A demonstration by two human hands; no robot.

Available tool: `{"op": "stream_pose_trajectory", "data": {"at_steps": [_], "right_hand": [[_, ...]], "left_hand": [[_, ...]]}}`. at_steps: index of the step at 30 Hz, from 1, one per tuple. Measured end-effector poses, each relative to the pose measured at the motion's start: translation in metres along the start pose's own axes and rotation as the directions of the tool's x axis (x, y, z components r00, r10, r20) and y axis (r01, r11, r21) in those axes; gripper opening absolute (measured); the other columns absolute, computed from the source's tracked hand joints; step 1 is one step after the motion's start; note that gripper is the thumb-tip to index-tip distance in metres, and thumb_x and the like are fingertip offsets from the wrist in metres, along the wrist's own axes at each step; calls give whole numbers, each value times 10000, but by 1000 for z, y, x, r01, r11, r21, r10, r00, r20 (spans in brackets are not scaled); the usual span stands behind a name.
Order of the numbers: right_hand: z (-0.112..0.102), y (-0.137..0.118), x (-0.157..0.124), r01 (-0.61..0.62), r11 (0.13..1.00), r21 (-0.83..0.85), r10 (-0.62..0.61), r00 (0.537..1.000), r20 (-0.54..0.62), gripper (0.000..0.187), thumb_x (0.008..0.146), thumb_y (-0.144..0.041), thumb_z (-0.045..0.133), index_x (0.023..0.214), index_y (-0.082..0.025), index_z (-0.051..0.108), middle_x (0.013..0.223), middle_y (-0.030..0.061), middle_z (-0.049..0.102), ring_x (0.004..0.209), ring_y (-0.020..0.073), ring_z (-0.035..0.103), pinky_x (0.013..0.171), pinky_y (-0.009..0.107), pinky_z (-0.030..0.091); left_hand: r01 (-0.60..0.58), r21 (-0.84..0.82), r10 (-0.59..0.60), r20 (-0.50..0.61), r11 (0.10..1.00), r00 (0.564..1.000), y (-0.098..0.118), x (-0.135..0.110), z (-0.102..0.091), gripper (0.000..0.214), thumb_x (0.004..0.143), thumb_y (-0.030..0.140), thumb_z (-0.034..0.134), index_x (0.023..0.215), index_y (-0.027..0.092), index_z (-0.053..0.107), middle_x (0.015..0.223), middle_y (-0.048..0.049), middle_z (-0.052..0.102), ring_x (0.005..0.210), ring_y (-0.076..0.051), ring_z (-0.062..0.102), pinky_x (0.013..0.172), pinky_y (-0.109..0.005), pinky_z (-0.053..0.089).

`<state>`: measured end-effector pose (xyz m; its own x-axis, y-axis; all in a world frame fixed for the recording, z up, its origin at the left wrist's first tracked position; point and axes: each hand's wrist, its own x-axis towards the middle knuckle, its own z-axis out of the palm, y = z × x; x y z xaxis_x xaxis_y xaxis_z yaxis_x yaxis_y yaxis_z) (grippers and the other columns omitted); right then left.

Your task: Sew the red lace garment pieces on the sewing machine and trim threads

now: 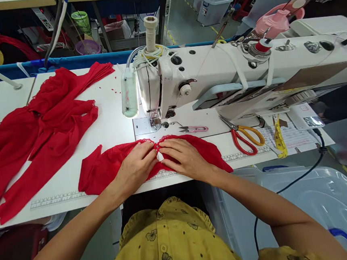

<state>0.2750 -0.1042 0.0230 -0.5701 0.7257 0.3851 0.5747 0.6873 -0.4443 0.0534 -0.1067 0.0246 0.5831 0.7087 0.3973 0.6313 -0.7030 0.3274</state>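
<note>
A red lace fabric piece (pixel 99 169) lies on the white sewing table (pixel 112 127) just in front of the sewing machine (pixel 217 77). My left hand (pixel 137 165) rests on its left half, fingertips pinching the fabric at the centre. My right hand (pixel 183 157) lies on the right half, and its fingers meet the left hand's at the middle seam. Both hands press the lace flat against the table near its front edge. The needle area (pixel 155 121) is a short way beyond my fingertips.
A pile of red fabric (pixel 40 129) covers the table's left side. Pink thread snips (pixel 193 129), red and yellow scissors (pixel 247 136) and a yellow tape measure (pixel 279 139) lie to the right. A clear plastic bin (pixel 313 202) stands at lower right.
</note>
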Motion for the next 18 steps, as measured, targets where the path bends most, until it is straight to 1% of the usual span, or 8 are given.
{"op": "stream_pose_trajectory", "data": {"at_steps": [2,4,7,12,18], "right_hand": [[1,6,-2,9,1000,-11,-8,1000,22,274,961,-350,612,1181,-192,655,1281,94,680,1226,248,603,1035,439,502],[0,10,-2,11,1000,-1,-11,1000,21,294,946,-374,635,1169,-183,652,1284,99,680,1223,250,606,1036,438,501],[-1,13,-2,18,1000,6,-18,1000,23,302,936,-388,648,1156,-181,647,1287,106,678,1222,256,605,1030,442,503],[-2,13,-1,-3,1000,21,2,999,47,322,937,-396,646,1182,-186,629,1298,106,670,1248,255,590,1041,443,496],[-2,13,-1,-24,999,42,21,998,53,317,936,-396,649,1182,-199,619,1307,98,666,1253,253,585,1044,447,490]], "left_hand": [[-34,43,33,26,998,999,-4,-5,3,210,993,188,507,1149,129,634,1292,-159,648,1205,-280,620,1079,-531,495],[-46,53,44,32,998,999,-6,-8,4,227,991,186,511,1174,122,629,1322,-171,634,1242,-291,602,1101,-557,468],[-38,46,36,47,998,998,-7,-10,4,247,991,185,511,1202,118,621,1330,-174,630,1259,-285,594,1112,-551,460],[-38,43,34,92,998,995,-8,-9,4,357,990,182,515,1343,171,569,1363,-164,602,1311,-287,548,1115,-566,443],[-31,12,30,87,999,996,-10,-9,3,329,985,183,522,1304,183,604,1362,-183,572,1298,-292,539,1094,-580,442]]}}
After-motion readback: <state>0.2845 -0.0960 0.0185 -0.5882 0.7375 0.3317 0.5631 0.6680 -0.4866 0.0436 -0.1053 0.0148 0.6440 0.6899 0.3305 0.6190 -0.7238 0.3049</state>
